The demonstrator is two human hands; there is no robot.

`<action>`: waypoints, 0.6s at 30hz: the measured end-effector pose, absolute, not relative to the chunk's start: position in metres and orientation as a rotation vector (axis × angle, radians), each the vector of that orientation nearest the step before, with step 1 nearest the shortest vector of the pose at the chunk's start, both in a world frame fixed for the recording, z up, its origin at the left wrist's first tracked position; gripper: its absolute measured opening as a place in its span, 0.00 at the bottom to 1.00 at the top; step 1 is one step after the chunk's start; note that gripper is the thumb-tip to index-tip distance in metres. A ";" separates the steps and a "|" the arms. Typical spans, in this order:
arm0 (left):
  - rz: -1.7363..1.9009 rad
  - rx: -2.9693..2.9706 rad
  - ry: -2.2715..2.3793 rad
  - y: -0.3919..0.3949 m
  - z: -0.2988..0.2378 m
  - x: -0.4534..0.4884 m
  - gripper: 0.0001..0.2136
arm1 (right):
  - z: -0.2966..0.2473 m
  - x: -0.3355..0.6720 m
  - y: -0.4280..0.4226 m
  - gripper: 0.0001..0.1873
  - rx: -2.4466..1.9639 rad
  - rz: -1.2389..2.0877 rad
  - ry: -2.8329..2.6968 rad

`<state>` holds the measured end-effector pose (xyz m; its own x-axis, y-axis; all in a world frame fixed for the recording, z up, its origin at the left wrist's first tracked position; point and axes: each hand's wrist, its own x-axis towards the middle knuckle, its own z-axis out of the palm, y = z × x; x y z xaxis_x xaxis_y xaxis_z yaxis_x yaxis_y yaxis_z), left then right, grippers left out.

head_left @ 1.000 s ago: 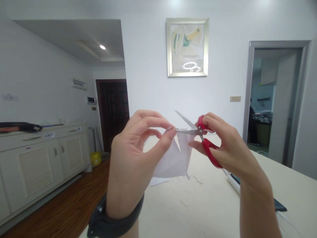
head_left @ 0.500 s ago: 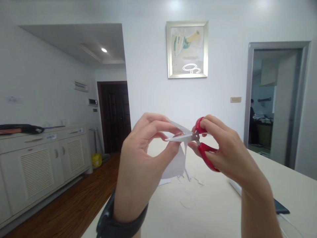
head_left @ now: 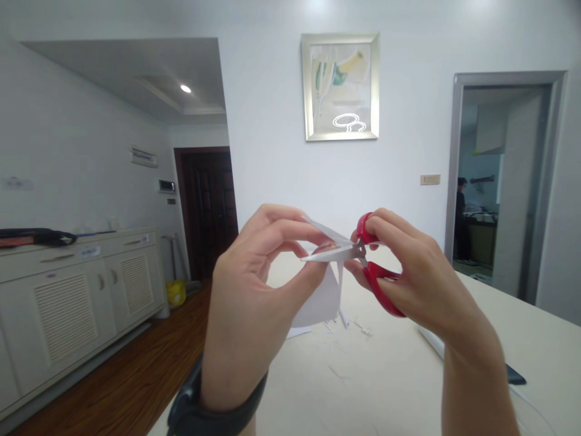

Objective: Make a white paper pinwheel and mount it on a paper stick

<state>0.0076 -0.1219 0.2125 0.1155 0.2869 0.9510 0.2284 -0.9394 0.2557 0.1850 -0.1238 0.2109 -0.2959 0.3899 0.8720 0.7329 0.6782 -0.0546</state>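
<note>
My left hand (head_left: 258, 290), with a dark band on its wrist, pinches a sheet of white paper (head_left: 318, 303) that hangs below the fingers. In my right hand (head_left: 417, 272) is a pair of scissors (head_left: 381, 290) with red handles; fingers and thumb are through the loops. The scissors' blades point left and stand apart, around the paper's upper edge and close to my left fingertips. A narrow paper strip hangs beside the larger piece, just under the blades. My left fingers partly hide the upper blade and the top of the paper.
Below my hands is a white table (head_left: 363, 387) with thin paper scraps (head_left: 338, 370) and a small white roll (head_left: 344, 318). A flat dark-ended device (head_left: 516, 374) with a white cable lies at the right, partly behind my forearm. Through the doorway stands a distant person (head_left: 462, 218).
The view has shifted slightly. My left hand has moved a little to the left, while the scissors stay spread around the paper in nearly the same place.
</note>
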 end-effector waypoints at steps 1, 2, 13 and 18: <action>1.993 2.318 0.537 -0.122 0.213 0.008 0.07 | 0.211 0.185 -0.124 0.12 -0.877 -0.432 -1.927; 1.997 2.327 0.544 -0.122 0.213 0.007 0.07 | 0.211 0.185 -0.124 0.12 -0.880 -0.425 -1.928; 2.023 2.370 0.603 -0.123 0.214 0.008 0.10 | 0.210 0.184 -0.123 0.17 -0.904 -0.463 -1.914; 2.020 2.336 0.620 -0.123 0.213 0.008 0.09 | 0.209 0.185 -0.124 0.18 -0.898 -0.506 -1.898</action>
